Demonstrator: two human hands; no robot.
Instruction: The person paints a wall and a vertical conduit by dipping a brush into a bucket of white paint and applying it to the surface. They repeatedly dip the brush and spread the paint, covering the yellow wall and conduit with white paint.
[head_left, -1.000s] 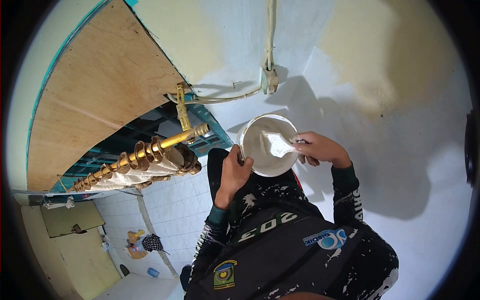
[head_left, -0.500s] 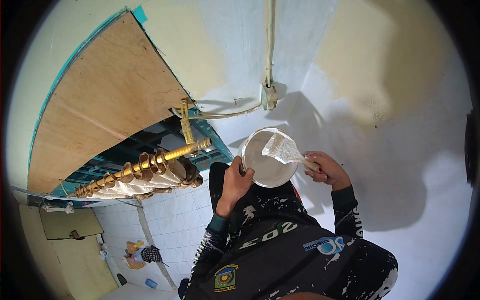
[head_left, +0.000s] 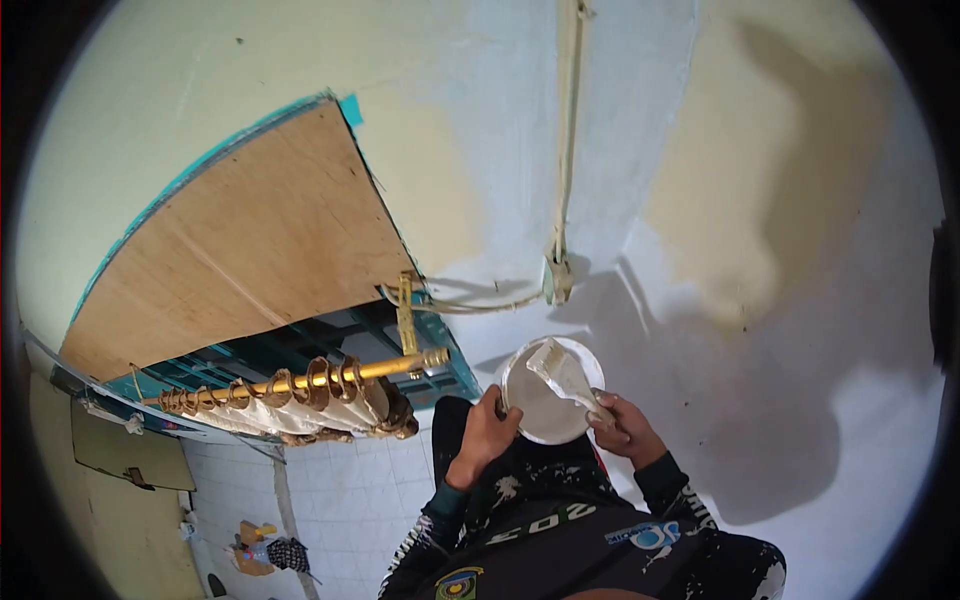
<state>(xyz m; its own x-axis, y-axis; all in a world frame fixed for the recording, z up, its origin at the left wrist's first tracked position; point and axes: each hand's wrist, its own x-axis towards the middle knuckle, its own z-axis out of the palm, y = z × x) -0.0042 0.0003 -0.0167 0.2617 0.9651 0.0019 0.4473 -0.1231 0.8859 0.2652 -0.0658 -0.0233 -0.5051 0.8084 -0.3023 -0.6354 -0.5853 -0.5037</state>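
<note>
My left hand (head_left: 487,437) is wrapped round the left rim of a round white bucket (head_left: 538,428), thumb over the edge. Pale paint or a similar pale liquid shows inside. My right hand (head_left: 626,428) grips the handle of a wide brush (head_left: 565,372), whose whitish, coated bristles are over the upper part of the bucket's opening. The brush slants down to the right, towards my fingers. Whether its bristles touch the inside of the bucket I cannot tell. Both my sleeves and the dark shirt (head_left: 540,545) carry white spots.
To the left, a golden curtain rod (head_left: 290,384) with rings and a bunched curtain juts out below a plywood panel (head_left: 240,235). Cables run down the partly painted wall (head_left: 500,120) to a small box (head_left: 557,280). Several items lie on the tiled floor (head_left: 350,500) at lower left.
The view has shifted, so the wall, rod and bucket appear lower. In my right hand, the brush has moved nearer the bucket's upper rim and points more steeply upward.
</note>
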